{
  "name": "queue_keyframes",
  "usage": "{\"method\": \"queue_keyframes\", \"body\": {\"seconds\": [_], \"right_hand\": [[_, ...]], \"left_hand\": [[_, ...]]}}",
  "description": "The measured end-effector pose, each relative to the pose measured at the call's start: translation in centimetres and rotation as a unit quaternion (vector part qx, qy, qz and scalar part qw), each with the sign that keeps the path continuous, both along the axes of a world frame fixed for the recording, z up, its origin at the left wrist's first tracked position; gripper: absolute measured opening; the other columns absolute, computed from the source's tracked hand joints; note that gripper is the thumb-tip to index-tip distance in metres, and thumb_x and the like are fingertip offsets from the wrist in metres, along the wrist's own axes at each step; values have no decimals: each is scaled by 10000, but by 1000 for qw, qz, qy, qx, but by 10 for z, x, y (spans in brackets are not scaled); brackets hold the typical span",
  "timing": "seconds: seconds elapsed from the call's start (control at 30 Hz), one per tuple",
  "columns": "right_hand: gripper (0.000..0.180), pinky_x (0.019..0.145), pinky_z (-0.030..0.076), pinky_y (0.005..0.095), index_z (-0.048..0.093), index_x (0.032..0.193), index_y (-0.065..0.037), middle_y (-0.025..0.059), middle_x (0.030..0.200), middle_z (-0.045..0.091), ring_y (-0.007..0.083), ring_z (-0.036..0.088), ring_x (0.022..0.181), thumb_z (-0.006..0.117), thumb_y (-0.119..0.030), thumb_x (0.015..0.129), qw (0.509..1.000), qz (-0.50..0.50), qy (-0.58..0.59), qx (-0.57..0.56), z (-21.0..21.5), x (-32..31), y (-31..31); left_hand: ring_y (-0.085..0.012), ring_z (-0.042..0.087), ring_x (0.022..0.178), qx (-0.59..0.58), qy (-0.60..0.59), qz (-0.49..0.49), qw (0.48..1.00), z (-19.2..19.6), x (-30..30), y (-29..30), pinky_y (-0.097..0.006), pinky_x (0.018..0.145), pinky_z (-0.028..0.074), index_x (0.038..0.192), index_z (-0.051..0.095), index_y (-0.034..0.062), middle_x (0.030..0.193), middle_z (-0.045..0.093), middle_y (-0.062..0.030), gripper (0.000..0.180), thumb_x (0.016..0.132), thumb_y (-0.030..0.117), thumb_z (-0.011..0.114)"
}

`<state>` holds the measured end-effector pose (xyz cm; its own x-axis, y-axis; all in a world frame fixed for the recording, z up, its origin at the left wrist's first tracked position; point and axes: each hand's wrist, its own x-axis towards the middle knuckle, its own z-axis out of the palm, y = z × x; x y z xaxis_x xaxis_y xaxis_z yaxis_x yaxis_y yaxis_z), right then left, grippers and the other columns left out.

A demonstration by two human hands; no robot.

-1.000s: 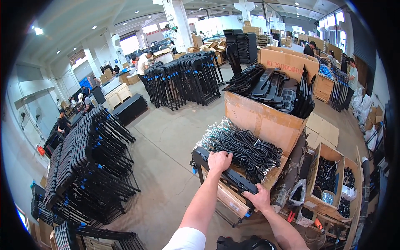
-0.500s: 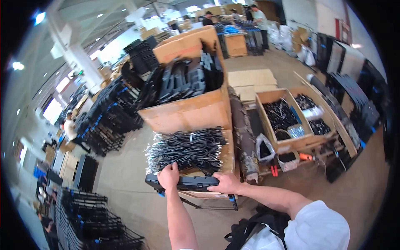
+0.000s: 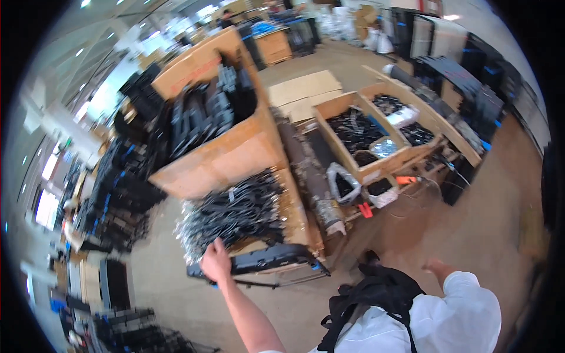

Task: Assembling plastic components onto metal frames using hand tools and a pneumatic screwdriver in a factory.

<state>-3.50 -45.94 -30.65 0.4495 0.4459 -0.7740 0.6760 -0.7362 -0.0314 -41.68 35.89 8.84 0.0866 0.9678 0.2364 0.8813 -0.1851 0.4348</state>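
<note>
My left hand [image 3: 216, 265] grips the left end of a long black frame [image 3: 271, 259] with thin legs and blue tips. This frame leans at the near side of a carton, just below a bundle of black cables [image 3: 232, 212] with pale ends. Out to the right, apart from the frame, hangs my right hand [image 3: 436, 267]; it is small and blurred, so its fingers cannot be made out.
Behind the cables stands a big carton [image 3: 229, 165] full of black parts. A dark roll [image 3: 312, 176] lies beside it. Further right are a wooden box [image 3: 368, 173] of small black parts, a red-handled tool [image 3: 365, 210] and an orange tool [image 3: 406, 180]. Stacked black frames [image 3: 112, 194] line the left.
My right hand has let go of the frame's right end and swung to the right. The left hand stays on the frame. The view has turned to the right.
</note>
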Motion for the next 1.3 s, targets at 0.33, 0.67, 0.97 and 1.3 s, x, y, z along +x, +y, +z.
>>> {"method": "queue_keyframes", "body": {"seconds": [0.33,0.67,0.97,1.3], "right_hand": [[370,627,548,438,736,681,-136,40,689,718,216,670,577,658,-415,912,854,-507,107,58,80,-100,71],[323,769,541,414,695,911,-63,127,849,724,259,694,818,622,-376,885,876,-401,-15,269,171,53,106],[337,858,585,467,754,961,-18,194,928,771,361,748,923,634,-332,937,722,-550,-152,391,172,276,-15],[429,921,556,441,747,1149,-24,227,1081,757,373,727,1053,599,-400,1007,494,-543,-390,556,280,628,-145]], "left_hand": [[-432,682,853,100,28,-60,993,-26,-40,15,-516,752,517,1051,735,26,967,739,-225,469,1036,469,582],[-195,445,613,46,-380,-258,887,60,150,-236,-390,584,401,780,571,8,709,560,-92,398,1089,259,560],[-375,689,1169,-374,190,-495,761,-109,280,-374,-486,978,544,1462,599,107,1292,718,-192,559,1040,472,611],[-366,678,1203,-376,64,-446,810,-163,367,-436,-465,995,534,1444,609,100,1279,719,-202,575,1029,497,617]]}}
